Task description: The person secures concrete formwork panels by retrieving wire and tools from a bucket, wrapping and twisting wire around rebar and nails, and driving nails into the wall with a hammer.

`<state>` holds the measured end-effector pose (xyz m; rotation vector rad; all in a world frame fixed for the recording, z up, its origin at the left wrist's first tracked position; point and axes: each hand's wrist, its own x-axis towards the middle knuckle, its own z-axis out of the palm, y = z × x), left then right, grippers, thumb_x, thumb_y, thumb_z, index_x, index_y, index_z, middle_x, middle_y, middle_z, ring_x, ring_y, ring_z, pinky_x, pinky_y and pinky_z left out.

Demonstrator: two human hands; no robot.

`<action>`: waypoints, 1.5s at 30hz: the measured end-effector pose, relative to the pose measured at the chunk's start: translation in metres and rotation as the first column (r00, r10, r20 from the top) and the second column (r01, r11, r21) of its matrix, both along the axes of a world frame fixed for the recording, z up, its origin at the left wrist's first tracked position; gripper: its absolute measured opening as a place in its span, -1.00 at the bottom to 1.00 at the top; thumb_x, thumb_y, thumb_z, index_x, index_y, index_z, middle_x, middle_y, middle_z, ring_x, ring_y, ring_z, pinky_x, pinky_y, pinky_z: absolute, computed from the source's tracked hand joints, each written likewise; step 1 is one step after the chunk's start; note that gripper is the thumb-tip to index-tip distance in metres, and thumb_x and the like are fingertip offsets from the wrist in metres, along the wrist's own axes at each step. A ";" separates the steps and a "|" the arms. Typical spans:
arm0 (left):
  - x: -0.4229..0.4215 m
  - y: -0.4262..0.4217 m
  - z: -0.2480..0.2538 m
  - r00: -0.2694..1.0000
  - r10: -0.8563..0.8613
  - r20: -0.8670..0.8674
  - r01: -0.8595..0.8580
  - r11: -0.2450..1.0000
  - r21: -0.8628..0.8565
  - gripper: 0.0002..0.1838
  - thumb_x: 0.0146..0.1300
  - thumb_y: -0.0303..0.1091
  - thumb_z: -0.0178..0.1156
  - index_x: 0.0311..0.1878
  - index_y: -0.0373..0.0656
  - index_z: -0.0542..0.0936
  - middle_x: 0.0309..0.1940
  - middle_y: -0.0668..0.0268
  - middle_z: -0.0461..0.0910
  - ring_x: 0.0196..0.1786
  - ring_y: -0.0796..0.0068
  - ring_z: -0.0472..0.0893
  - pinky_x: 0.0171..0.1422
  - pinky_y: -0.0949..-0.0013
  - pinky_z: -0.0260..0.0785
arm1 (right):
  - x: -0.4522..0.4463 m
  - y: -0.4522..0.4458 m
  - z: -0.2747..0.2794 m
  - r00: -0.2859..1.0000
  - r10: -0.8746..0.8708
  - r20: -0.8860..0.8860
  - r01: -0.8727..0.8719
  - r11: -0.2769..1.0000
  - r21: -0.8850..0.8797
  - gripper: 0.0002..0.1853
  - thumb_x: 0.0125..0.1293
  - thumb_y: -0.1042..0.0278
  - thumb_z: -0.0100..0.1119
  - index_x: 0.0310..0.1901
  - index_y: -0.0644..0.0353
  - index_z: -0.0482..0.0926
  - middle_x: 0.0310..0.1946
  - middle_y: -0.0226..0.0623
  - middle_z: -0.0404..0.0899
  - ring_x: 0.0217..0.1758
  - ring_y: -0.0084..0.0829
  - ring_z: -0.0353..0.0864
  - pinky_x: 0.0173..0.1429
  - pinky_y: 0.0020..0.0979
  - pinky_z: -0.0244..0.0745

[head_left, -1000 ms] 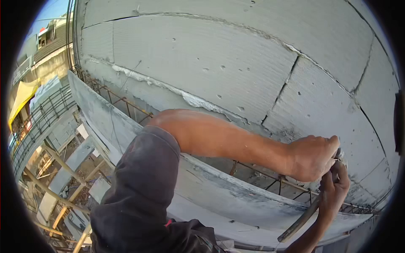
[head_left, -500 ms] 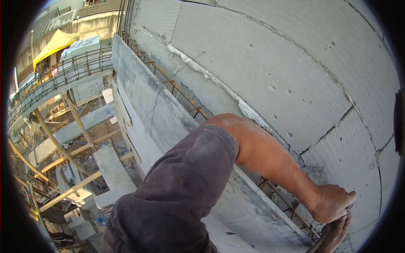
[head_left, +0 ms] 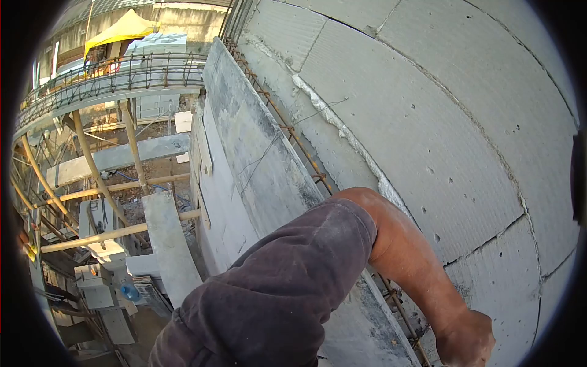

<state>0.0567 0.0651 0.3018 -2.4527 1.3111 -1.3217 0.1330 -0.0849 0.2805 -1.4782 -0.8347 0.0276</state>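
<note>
My left hand (head_left: pixel 466 338) is at the lower right, at the end of a bent arm in a dark sleeve (head_left: pixel 275 275). Its fingers are curled closed, and whatever they may hold is hidden. The hand is close to the grey block wall (head_left: pixel 422 147), above the gap where rusty rebar (head_left: pixel 299 147) runs. On the other side of that gap stands a long grey-stained formwork board (head_left: pixel 257 134), partly covered by my arm. A thin tie wire (head_left: pixel 263 158) hangs over the board. My right hand is out of view.
Far below at left are wooden poles (head_left: pixel 131 147), planks (head_left: pixel 168 244) and a blue water bottle (head_left: pixel 129 292). A rebar cage (head_left: pixel 140 72) crosses at the upper left, with a yellow canopy (head_left: pixel 122 29) beyond. Rough mortar (head_left: pixel 342 125) lines the wall's base.
The view has swung, so the wall and board sit further right. My left hand is lower in the frame, and my right hand, seen beside it earlier, has left the view.
</note>
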 end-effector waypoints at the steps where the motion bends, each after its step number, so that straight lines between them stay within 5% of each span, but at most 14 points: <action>1: 0.005 0.001 -0.001 0.984 -0.052 0.169 0.040 0.997 0.070 -0.76 0.54 -0.20 -0.09 0.02 0.02 0.55 -0.16 0.29 0.62 -0.02 0.21 0.60 -0.06 0.21 0.49 | -0.002 0.001 0.000 1.000 0.011 0.000 -0.011 1.000 -0.001 -0.57 0.41 0.10 0.21 0.23 0.03 0.47 0.12 -0.11 0.48 0.18 -0.36 0.37 0.28 -0.23 0.16; 4: 0.016 -0.001 0.004 0.819 -0.381 0.429 0.365 0.923 0.124 -0.78 0.52 -0.26 -0.10 -0.10 -0.07 0.54 -0.25 0.29 0.56 -0.12 0.24 0.58 -0.11 0.21 0.46 | -0.007 0.006 0.002 0.999 0.045 0.007 -0.045 0.999 -0.001 -0.60 0.41 0.14 0.21 0.20 0.05 0.48 0.06 -0.14 0.50 0.11 -0.39 0.39 0.21 -0.27 0.19; 7: 0.008 -0.001 0.006 0.816 -0.258 0.517 0.207 0.966 0.156 -0.78 0.51 -0.29 -0.10 -0.20 -0.11 0.50 -0.29 0.28 0.50 -0.18 0.24 0.53 -0.17 0.21 0.41 | -0.012 0.010 0.004 0.998 0.070 0.007 -0.070 0.998 -0.001 -0.64 0.41 0.18 0.22 0.17 0.07 0.49 0.01 -0.17 0.51 0.04 -0.42 0.41 0.14 -0.31 0.23; 14: -0.002 0.003 0.014 0.737 -0.335 0.587 0.286 0.942 0.178 -0.77 0.53 -0.27 -0.10 -0.21 -0.12 0.49 -0.29 0.25 0.46 -0.20 0.21 0.50 -0.22 0.17 0.34 | -0.020 0.011 0.007 0.993 0.115 0.007 -0.115 0.993 0.019 -0.71 0.41 0.27 0.23 0.08 0.12 0.51 -0.11 -0.23 0.54 -0.12 -0.49 0.46 -0.01 -0.41 0.31; 18: -0.003 -0.004 0.015 0.699 -0.608 0.376 0.585 0.789 0.187 -0.85 0.51 -0.31 0.07 -0.13 -0.19 0.52 -0.24 0.19 0.56 -0.23 0.18 0.57 -0.21 0.11 0.39 | -0.016 -0.012 0.006 0.994 0.102 -0.039 -0.098 0.992 0.082 -0.76 0.41 0.33 0.24 0.04 0.15 0.52 -0.17 -0.27 0.56 -0.21 -0.53 0.49 -0.10 -0.46 0.36; 20: 0.000 -0.006 0.003 0.883 -0.379 0.276 0.357 0.925 0.128 -0.77 0.19 -0.19 0.30 -0.29 -0.15 0.59 -0.22 0.19 0.65 -0.09 0.17 0.66 0.00 0.15 0.50 | -0.020 -0.027 0.007 0.990 0.104 -0.096 -0.090 0.986 0.141 -0.78 0.41 0.35 0.24 0.01 0.17 0.52 -0.21 -0.29 0.57 -0.26 -0.55 0.50 -0.15 -0.49 0.38; 22: -0.015 -0.005 0.001 0.853 -0.413 0.319 0.447 0.894 -0.038 -0.84 0.32 -0.37 0.21 -0.19 -0.20 0.44 -0.31 0.22 0.60 -0.18 0.25 0.66 -0.19 0.21 0.51 | -0.025 -0.038 0.011 0.975 0.149 -0.163 -0.114 0.972 0.207 -0.80 0.41 0.38 0.25 -0.01 0.18 0.53 -0.24 -0.31 0.58 -0.30 -0.57 0.52 -0.19 -0.51 0.40; 26: -0.002 -0.011 0.003 0.868 -0.364 0.338 0.438 0.882 -0.176 -0.79 0.23 -0.33 0.29 -0.20 -0.11 0.45 -0.28 0.32 0.52 -0.18 0.36 0.58 -0.08 0.31 0.46 | -0.038 -0.045 0.012 0.925 0.269 -0.268 -0.180 0.932 0.315 -0.85 0.41 0.44 0.26 -0.05 0.21 0.54 -0.31 -0.35 0.60 -0.40 -0.60 0.55 -0.28 -0.57 0.45; 29: -0.006 -0.007 0.005 0.941 -0.294 0.164 0.329 0.910 -0.253 -0.77 0.21 -0.44 0.33 -0.19 -0.15 0.44 -0.29 0.31 0.52 -0.22 0.34 0.58 -0.16 0.30 0.46 | -0.026 -0.047 0.003 0.913 0.366 -0.182 -0.299 0.902 0.310 -0.84 0.40 0.44 0.30 -0.07 0.23 0.54 -0.36 -0.37 0.60 -0.45 -0.62 0.56 -0.33 -0.58 0.49; 32: -0.011 -0.009 0.005 0.964 -0.262 0.044 0.260 0.896 -0.360 -0.79 0.28 -0.54 0.29 -0.14 -0.19 0.43 -0.30 0.27 0.52 -0.27 0.37 0.58 -0.24 0.29 0.45 | -0.021 -0.050 -0.005 0.967 0.248 -0.058 -0.228 0.944 0.237 -0.81 0.40 0.44 0.29 -0.03 0.26 0.57 -0.39 -0.40 0.58 -0.47 -0.64 0.53 -0.35 -0.60 0.47; 36: -0.017 -0.007 0.009 0.906 -0.275 -0.323 0.047 0.822 -0.568 -0.86 0.45 -0.52 0.15 -0.04 -0.23 0.38 -0.31 0.22 0.50 -0.26 0.51 0.56 -0.22 0.30 0.45 | -0.022 -0.050 -0.005 0.975 0.223 0.026 -0.224 0.958 0.181 -0.75 0.41 0.33 0.32 0.01 0.30 0.64 -0.44 -0.47 0.54 -0.51 -0.69 0.46 -0.42 -0.62 0.38; 40: -0.013 0.002 0.017 0.815 -0.311 -0.488 -0.049 0.803 -0.594 -0.86 0.51 -0.40 0.12 -0.01 -0.21 0.41 -0.24 0.26 0.53 -0.18 0.49 0.57 -0.03 0.28 0.47 | -0.019 -0.044 0.002 0.985 0.160 -0.066 -0.150 0.979 0.137 -0.69 0.41 0.14 0.34 -0.08 0.25 0.65 -0.44 -0.51 0.49 -0.51 -0.70 0.46 -0.47 -0.59 0.38; 45: 0.009 0.030 0.020 0.897 -0.246 -0.367 0.134 0.943 -0.304 -0.79 0.38 -0.46 0.27 0.00 -0.12 0.48 -0.17 0.31 0.57 -0.10 0.44 0.61 -0.01 0.34 0.48 | -0.012 -0.049 0.008 0.926 0.259 -0.276 -0.264 0.964 0.021 -0.68 0.46 0.02 0.26 -0.18 0.16 0.62 -0.37 -0.47 0.50 -0.52 -0.68 0.47 -0.50 -0.58 0.39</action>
